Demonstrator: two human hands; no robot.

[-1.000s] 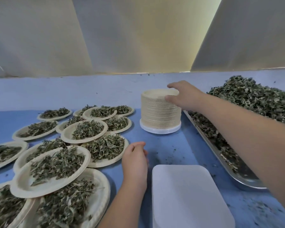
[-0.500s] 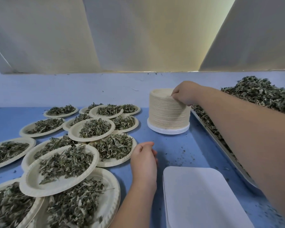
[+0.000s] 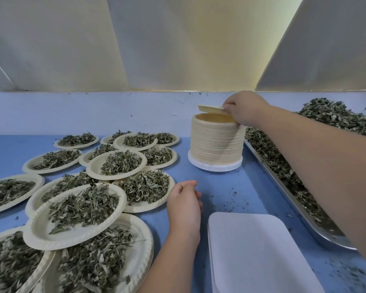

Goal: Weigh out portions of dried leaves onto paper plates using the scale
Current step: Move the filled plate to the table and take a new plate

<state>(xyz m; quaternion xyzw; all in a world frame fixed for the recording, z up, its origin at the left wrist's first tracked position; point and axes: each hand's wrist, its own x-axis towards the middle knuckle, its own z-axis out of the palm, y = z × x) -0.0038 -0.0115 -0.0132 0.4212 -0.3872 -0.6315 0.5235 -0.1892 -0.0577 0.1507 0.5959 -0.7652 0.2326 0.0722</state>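
A tall stack of empty paper plates (image 3: 215, 144) stands at the back centre of the blue table. My right hand (image 3: 244, 107) pinches the rim of the top paper plate (image 3: 211, 108), which is tilted up off the stack. My left hand (image 3: 184, 205) rests on the table with its fingers loosely curled and holds nothing. The white scale (image 3: 260, 252) lies flat just right of that hand, with nothing on its platform. Dried leaves (image 3: 334, 115) are heaped on a metal tray (image 3: 317, 229) along the right side.
Several filled paper plates (image 3: 80, 210) overlap each other across the left half of the blue table (image 3: 224, 187). Leaf crumbs are scattered on the table near the scale. A pale wall and slanted panels rise behind.
My right hand has lifted the top plate's edge off the stack; before, it only gripped the stack's top. My left hand has stayed in place.
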